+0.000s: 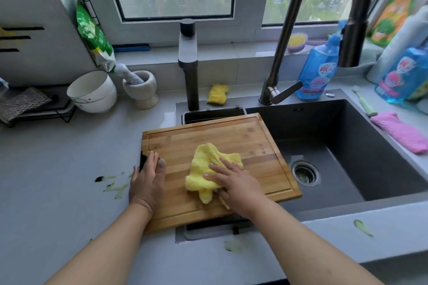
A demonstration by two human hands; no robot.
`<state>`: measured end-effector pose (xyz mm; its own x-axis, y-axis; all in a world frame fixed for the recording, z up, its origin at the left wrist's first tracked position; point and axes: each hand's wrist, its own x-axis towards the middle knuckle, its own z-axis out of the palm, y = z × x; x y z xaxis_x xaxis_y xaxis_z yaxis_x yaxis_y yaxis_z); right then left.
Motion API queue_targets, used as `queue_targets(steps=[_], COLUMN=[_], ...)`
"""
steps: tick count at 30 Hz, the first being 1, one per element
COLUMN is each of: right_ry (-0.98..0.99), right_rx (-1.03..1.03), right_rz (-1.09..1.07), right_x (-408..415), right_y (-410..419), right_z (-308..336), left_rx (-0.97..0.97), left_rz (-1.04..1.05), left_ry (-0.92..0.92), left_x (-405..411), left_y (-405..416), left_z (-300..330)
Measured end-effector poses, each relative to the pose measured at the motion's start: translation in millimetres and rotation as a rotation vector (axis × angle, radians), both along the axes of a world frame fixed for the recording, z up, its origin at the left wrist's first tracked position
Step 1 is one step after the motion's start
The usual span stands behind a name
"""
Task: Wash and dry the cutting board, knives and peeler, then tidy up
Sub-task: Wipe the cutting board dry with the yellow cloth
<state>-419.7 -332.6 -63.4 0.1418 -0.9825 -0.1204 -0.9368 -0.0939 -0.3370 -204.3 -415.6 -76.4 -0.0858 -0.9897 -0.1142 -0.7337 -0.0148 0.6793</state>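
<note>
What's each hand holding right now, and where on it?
The left hand holds the cutting board by its left edge. The right hand presses flat on the yellow cloth at its middle; no grip.

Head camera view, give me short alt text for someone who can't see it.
A person's right hand presses a yellow cloth flat onto a wooden cutting board that lies across the left part of a dark sink, while the left hand holds the board's left edge. Green peel scraps lie on the grey counter beside it.
</note>
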Motion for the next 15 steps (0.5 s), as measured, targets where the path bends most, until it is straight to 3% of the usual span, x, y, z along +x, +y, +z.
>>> queue_targets(steps=[8, 15], right_ry=[0.046, -0.036], right_rx=[-0.013, -0.085], right_rz=[-0.417, -0.585], right_x=[-96, -74], right_y=[34, 27], right_z=[1, -10], left_rx=[-0.018, 0.000], left_rz=[0.000, 0.010], left_ry=[-0.040, -0.017], left_x=[-5, -7], left_y=[2, 2], left_z=[1, 2])
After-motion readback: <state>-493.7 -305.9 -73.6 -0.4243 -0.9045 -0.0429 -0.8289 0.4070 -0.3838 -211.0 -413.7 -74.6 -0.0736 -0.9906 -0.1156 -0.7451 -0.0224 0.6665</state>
